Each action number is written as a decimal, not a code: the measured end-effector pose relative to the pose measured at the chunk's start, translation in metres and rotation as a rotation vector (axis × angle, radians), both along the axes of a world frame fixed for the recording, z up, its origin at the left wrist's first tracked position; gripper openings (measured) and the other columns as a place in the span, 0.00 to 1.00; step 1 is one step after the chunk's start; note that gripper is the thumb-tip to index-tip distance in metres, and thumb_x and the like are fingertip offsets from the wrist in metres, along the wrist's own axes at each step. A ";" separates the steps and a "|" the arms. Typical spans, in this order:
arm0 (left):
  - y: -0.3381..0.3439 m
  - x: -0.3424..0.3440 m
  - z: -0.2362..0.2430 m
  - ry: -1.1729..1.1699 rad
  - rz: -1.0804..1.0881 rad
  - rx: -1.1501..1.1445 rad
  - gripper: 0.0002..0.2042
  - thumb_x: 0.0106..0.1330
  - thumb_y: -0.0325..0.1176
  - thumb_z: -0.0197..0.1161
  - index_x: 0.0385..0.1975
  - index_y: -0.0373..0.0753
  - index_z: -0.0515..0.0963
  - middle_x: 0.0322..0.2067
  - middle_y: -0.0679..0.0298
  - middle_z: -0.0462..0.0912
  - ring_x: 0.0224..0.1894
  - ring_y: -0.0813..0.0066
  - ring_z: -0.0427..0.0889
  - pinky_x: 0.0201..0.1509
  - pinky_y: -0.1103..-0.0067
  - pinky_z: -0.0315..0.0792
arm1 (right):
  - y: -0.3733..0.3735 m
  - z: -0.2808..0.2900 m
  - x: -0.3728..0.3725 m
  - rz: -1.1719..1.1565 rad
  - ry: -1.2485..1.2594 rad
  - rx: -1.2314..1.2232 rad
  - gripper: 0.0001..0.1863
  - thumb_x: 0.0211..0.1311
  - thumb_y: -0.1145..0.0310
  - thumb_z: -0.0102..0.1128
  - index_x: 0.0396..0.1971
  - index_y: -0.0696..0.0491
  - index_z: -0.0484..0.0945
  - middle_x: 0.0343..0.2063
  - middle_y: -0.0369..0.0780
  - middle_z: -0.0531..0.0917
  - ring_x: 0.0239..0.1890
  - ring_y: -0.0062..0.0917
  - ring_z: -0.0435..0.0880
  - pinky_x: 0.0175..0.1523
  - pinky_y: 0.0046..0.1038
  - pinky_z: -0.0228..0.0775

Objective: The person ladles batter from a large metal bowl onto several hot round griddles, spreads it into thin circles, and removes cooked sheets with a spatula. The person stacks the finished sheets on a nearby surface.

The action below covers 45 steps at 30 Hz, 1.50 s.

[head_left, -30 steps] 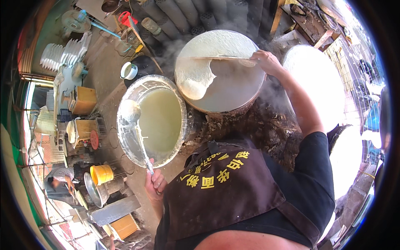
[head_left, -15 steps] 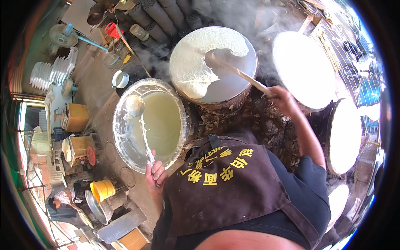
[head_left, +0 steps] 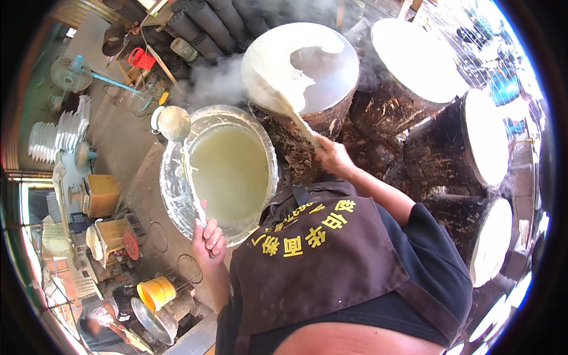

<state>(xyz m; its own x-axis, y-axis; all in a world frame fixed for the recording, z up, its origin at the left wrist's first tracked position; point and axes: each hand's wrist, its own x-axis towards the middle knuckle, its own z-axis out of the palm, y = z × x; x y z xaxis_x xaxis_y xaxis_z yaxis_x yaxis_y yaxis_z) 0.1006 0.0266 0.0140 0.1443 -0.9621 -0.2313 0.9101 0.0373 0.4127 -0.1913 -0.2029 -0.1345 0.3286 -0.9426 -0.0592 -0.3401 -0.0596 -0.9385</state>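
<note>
My left hand (head_left: 210, 239) is closed around the handle of a long ladle (head_left: 174, 123). The ladle's round bowl hangs over the far left rim of a wide basin (head_left: 168, 188), which holds pale greenish liquid (head_left: 231, 171). My right hand (head_left: 332, 155) grips a wooden stick (head_left: 304, 128) that slants up over the near left edge of a round vat (head_left: 331, 112). Thick white foam (head_left: 266, 62) covers the vat's left and far side, and smooth greyish liquid (head_left: 328, 80) shows on the right. The stick's far end merges with the foam, so I cannot tell how deep it sits.
More large steaming vats with bright white tops (head_left: 417, 59) stand along the right. Dark cylindrical briquettes (head_left: 207, 26) are stacked behind the foamy vat. At the left are a fan (head_left: 71, 74), a yellow bucket (head_left: 156, 293) and a metal bowl (head_left: 154, 319). Another person (head_left: 100, 325) is at lower left.
My right hand has swung left and nearer me, bringing the stick from the vat's right side to its left edge. The ladle's bowl has moved from inside the basin to its far left rim.
</note>
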 end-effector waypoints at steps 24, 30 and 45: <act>-0.029 -0.017 -0.008 0.086 -0.115 0.016 0.25 0.76 0.36 0.41 0.69 0.37 0.46 0.22 0.66 0.63 0.15 0.84 0.62 0.12 0.87 0.61 | -0.052 0.009 -0.117 -0.071 0.289 -0.278 0.18 0.62 0.70 0.53 0.53 0.52 0.74 0.27 0.51 0.82 0.27 0.42 0.84 0.32 0.39 0.76; -0.035 -0.040 -0.002 0.108 -0.092 0.049 0.25 0.75 0.36 0.43 0.69 0.38 0.48 0.22 0.67 0.62 0.15 0.84 0.61 0.12 0.86 0.61 | -0.094 -0.004 -0.115 -0.066 0.301 -0.439 0.18 0.62 0.69 0.53 0.52 0.52 0.74 0.25 0.51 0.81 0.26 0.44 0.82 0.32 0.41 0.74; -0.042 -0.084 0.024 0.106 0.037 0.147 0.26 0.74 0.35 0.45 0.69 0.39 0.49 0.22 0.69 0.61 0.15 0.85 0.60 0.12 0.86 0.59 | -0.169 -0.007 -0.148 0.191 0.493 -0.582 0.24 0.62 0.71 0.47 0.60 0.50 0.67 0.23 0.46 0.79 0.23 0.36 0.81 0.25 0.40 0.71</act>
<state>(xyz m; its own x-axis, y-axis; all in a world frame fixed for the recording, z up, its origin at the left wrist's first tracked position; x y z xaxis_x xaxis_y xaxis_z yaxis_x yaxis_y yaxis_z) 0.0171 -0.0149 0.0375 0.1462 -0.9112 -0.3850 0.9480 0.0177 0.3179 -0.3394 -0.3724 -0.1418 0.5525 -0.7967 0.2451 -0.6436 -0.5946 -0.4818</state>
